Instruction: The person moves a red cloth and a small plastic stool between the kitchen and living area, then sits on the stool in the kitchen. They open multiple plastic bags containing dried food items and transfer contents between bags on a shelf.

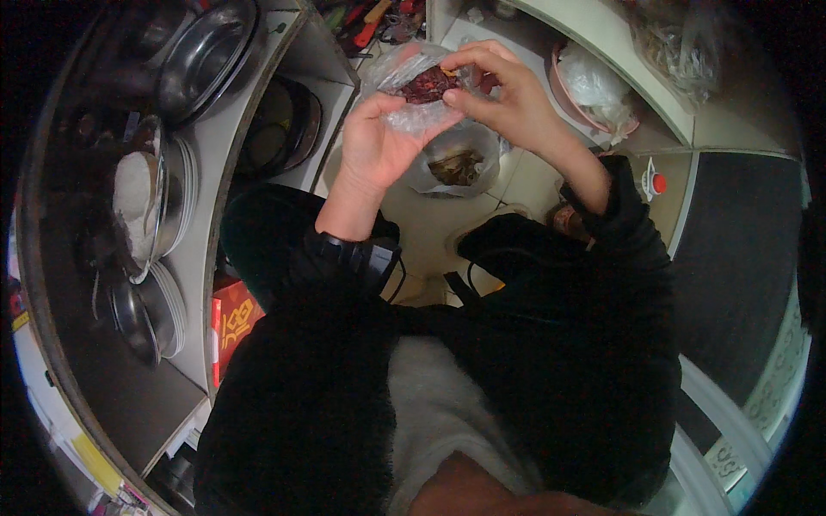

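The left hand (pixel 372 146) and right hand (pixel 503 95) both pinched a thin clear bag (pixel 404 73) of dark red bits, perhaps dried chillies, above the floor (pixel 430 224). It looked light, limp and slippery, best gripped at its gathered mouth.

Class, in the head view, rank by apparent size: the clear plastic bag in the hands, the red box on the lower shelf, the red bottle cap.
1. Clear plastic bag
2. Red box; nearly alike, so unsure
3. Red bottle cap

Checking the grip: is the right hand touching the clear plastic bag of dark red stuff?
Touching. The head view shows the right hand pinching the clear plastic bag at its top edge.
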Demonstrator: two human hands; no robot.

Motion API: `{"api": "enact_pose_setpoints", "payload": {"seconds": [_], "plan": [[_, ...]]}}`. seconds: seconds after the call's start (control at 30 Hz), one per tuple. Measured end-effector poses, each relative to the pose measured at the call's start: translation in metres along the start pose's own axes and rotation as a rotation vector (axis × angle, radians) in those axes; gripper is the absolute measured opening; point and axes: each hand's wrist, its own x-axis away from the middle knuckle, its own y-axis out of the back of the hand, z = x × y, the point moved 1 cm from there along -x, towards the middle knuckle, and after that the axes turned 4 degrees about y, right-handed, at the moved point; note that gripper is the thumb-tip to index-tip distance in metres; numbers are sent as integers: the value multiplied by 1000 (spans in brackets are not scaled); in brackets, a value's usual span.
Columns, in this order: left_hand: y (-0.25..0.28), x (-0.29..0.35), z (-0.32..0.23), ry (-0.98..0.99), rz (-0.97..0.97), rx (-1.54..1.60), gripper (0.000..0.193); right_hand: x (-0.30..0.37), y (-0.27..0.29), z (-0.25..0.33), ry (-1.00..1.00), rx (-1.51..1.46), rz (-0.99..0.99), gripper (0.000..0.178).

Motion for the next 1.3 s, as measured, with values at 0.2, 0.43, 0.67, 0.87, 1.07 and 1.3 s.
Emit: {"api": "enact_pose_setpoints", "payload": {"seconds": [0.2, 0.43, 0.67, 0.87, 1.07, 1.3], "plan": [[10, -3, 1, 66, -26, 141, 47, 0, -2, -6, -81, -33, -15, 31], [21, -5, 16, 104, -255, -259, 38, 10, -15, -4, -215, 187, 109, 42], [22, -7, 19, 58, -380, -477, 37, 12, -11, -20, -173, 105, -36, 44], [20, -6, 17, 81, -352, -502, 37, 14, -11, -45, -530, -442, 93, 23], [25, -9, 14, 82, -292, -281, 34, 18, -5, -47, -650, -573, -7, 15], [32, -10, 13, -2, -373, -298, 36, 14, -3, -35, -740, -533, 13, 46]]}}
